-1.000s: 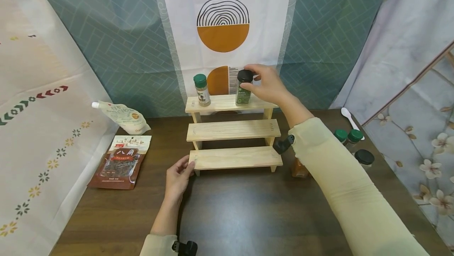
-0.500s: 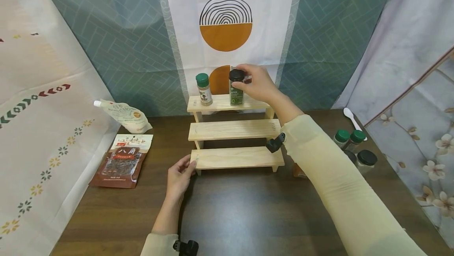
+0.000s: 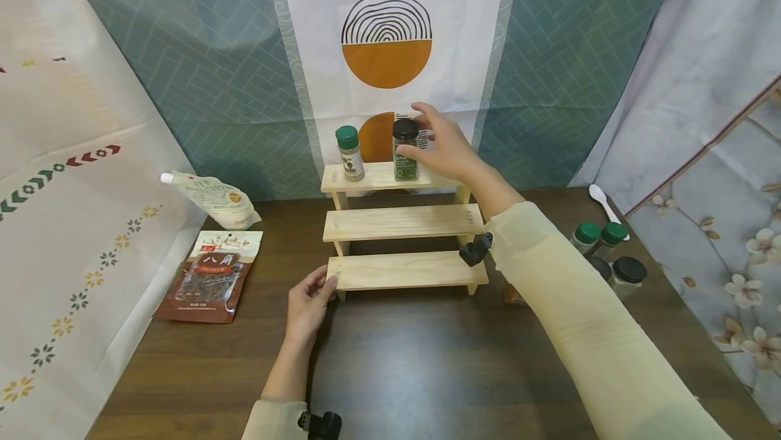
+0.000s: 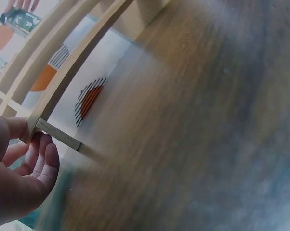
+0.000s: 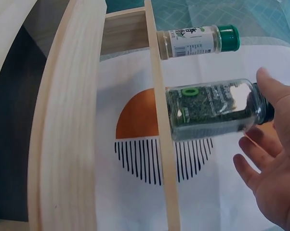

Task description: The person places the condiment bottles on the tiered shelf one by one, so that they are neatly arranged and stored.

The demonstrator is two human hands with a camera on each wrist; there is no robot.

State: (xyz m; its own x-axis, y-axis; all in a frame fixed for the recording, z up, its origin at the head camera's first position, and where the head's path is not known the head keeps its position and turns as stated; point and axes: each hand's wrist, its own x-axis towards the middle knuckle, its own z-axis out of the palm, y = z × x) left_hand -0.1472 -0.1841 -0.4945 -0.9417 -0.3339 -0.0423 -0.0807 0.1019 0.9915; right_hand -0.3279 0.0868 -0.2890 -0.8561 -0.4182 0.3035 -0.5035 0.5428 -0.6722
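Right hand [image 3: 447,148], fingers loosely spread and holding nothing, hovers beside the jar [image 3: 405,166] in the head view; the jar stands upright on the top step [image 3: 379,176] at the rack's [image 3: 403,223] 12 o'clock, a shaker [image 3: 351,155] at its 9 o'clock, while the left hand [image 3: 308,301] pinches the rack's end at 8 o'clock. Left wrist view shows thumb and fingers nipping that end (the jar is small, toward 10 o'clock). Right wrist view puts the parted fingers at the jar's 4 o'clock, though whether the thumb touches cannot be told.
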